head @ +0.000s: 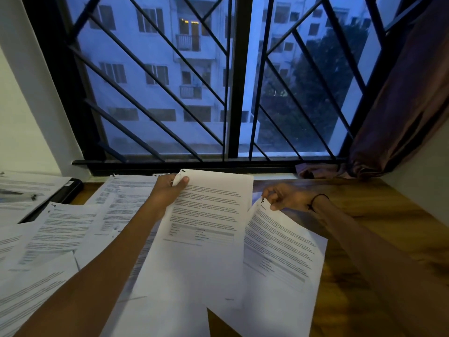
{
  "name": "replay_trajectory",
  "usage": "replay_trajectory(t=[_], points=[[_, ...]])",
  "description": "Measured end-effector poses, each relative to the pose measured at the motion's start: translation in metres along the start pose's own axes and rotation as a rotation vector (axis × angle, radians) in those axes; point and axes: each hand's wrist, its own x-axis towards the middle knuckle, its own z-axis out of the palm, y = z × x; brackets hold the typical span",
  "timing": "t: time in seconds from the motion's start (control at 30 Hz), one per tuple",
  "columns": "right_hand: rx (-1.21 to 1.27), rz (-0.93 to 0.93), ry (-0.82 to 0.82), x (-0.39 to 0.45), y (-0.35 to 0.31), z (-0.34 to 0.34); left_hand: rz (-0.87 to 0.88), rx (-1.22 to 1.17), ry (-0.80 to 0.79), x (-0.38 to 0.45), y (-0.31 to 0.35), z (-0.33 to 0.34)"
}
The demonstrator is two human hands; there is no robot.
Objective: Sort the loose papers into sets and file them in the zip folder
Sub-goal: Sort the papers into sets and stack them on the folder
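Head view: the left hand (167, 190) pinches the top edge of a printed sheet (204, 229), lifted over the wooden counter (379, 222). The right hand (286, 197) pinches the far corner of another sheet (279, 254) (just right). Loose papers (60, 229) lie left.

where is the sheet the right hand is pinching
In the head view the sheet lies right of centre on the wooden table, pinched at its top corner by the right hand, partly under the left hand's sheet.
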Motion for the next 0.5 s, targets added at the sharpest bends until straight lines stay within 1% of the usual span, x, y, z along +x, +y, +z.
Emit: replay_trajectory(t=[0.27,0.5], points=[[-0.051,-0.006,0.057,0.0,-0.01,-0.002,0.018,-0.025,0.019,0.002,-0.004,-0.012],[-0.037,-0.014,0.031,-0.005,-0.016,-0.001,0.014,-0.022,0.013,0.002,-0.008,-0.014]])
